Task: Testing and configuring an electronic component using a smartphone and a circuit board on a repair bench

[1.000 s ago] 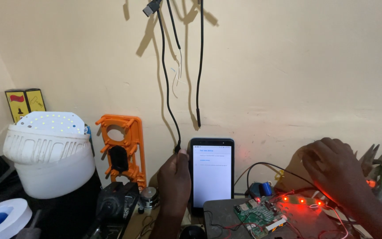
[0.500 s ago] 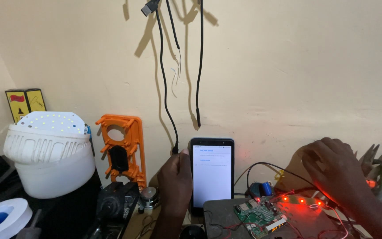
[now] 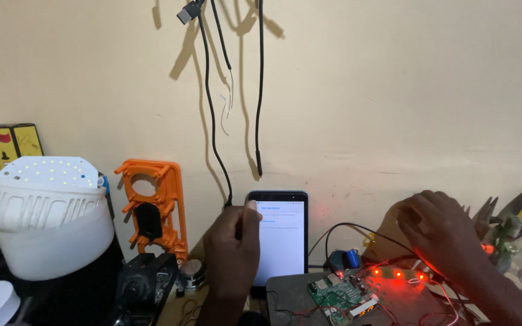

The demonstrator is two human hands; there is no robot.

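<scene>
- Wall (image 3: 394,90): plain, with black cables (image 3: 212,121) hanging down it; it closes off the back edge of the surface, so free room lies only toward the viewer.
- White lamp housing (image 3: 43,223): bulky, at the left edge, with a dotted light plate on top; an orange plastic frame (image 3: 152,205) leans just beside it.
- Smartphone (image 3: 282,238): upright against the wall at the middle of the back edge, screen lit. Probably light, stiff, smooth-faced and breakable; best gripped by its long side edges.
- Left hand (image 3: 232,253): closed around the phone's left edge, thumb on the glass.
- Right hand (image 3: 439,232): fingers curled loosely over red-lit parts; whether it grips anything cannot be told.
- Green circuit board (image 3: 339,296): near the front edge, wires trailing, crowding the phone's base.
</scene>
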